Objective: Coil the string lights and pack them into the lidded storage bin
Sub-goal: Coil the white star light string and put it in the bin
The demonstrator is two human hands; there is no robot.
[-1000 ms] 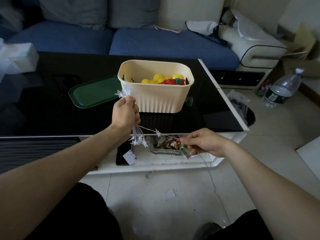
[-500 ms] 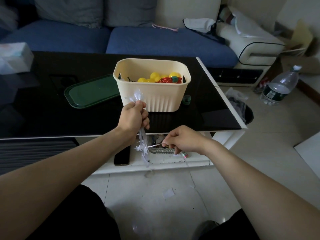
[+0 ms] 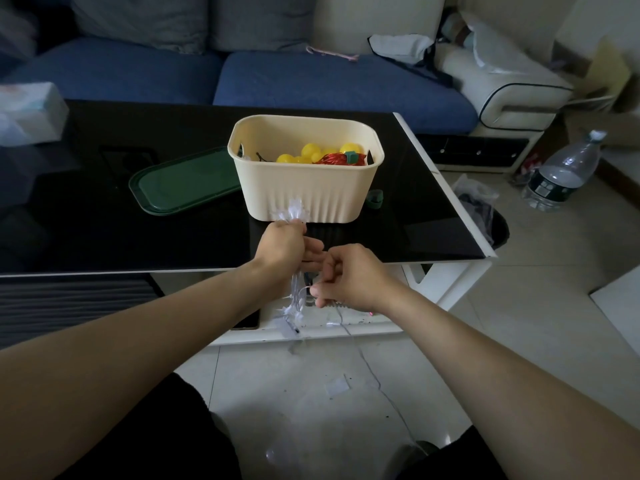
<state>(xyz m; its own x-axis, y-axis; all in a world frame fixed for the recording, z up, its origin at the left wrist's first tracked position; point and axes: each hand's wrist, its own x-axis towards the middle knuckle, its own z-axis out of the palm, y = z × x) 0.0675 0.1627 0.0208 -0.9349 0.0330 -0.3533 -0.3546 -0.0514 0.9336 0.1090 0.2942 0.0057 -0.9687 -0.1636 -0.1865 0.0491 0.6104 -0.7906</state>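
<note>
Sitting in the cream bin (image 3: 304, 188): yellow balls (image 3: 308, 154), red coil (image 3: 337, 160).

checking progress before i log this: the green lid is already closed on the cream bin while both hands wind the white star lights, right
Not quite. The head view shows the green oval plastic lid lying flat on the black glass table left of the cream ribbed plastic bin, which stands open. The rest holds: the left hand grips the white star string lights and the right hand pinches their wire.

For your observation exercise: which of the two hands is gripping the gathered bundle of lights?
The left hand grips the star-light bundle; the right hand pinches only the wire.
</note>
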